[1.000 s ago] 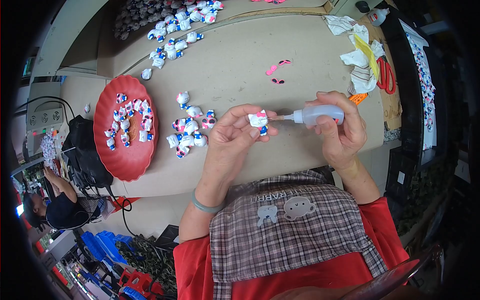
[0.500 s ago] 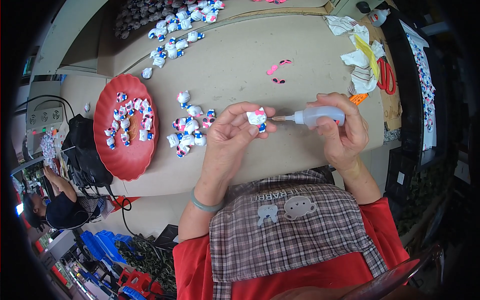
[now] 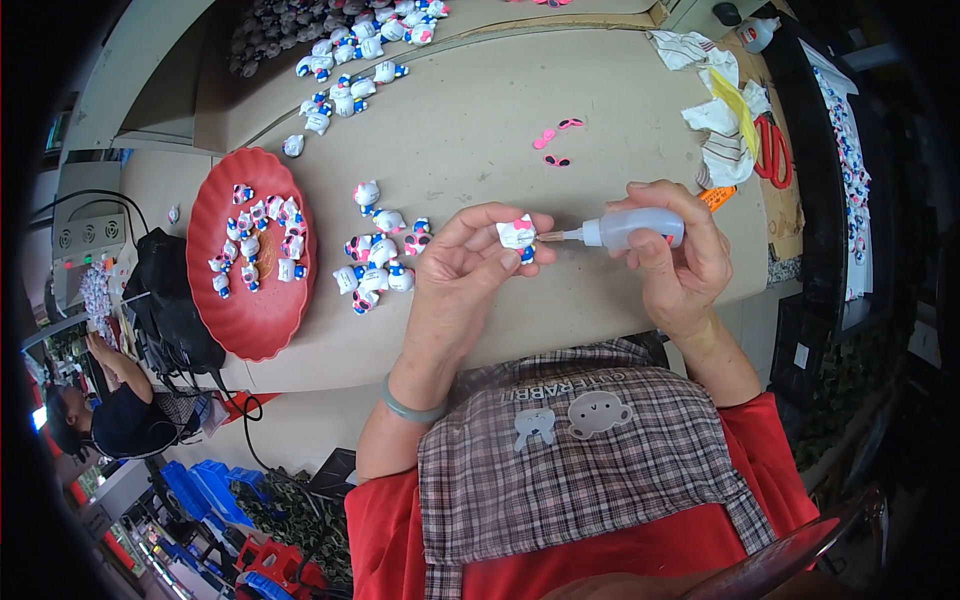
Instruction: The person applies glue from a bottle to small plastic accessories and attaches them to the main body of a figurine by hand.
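Between the fingers of my left hand (image 3: pixel 465 258) is a small white cat figurine (image 3: pixel 515 234) with a pink bow and a blue body. My right hand (image 3: pixel 690 255) is wrapped round a translucent squeeze bottle (image 3: pixel 640 229), held on its side. Its thin nozzle (image 3: pixel 562 236) points left, and the tip is at the right side of the figurine's head; whether it touches, I cannot tell. Left of my left hand, a loose group of similar figurines (image 3: pixel 380 250) lies on the table, some wearing pink sunglasses. Beyond my hands lie small pink sunglasses pieces (image 3: pixel 557 161).
A red scalloped plate (image 3: pixel 205 290) with several figurines stands at the left. More figurines (image 3: pixel 345 95) lie at the back. White cloths (image 3: pixel 722 160), red-handled scissors (image 3: pixel 772 152) and a black tray (image 3: pixel 880 200) are at the right. A person (image 3: pixel 120 410) sits at the far left.
The bottle has shifted slightly left with my right hand, bringing its nozzle closer to the figurine. My left hand and the figurine have barely moved.
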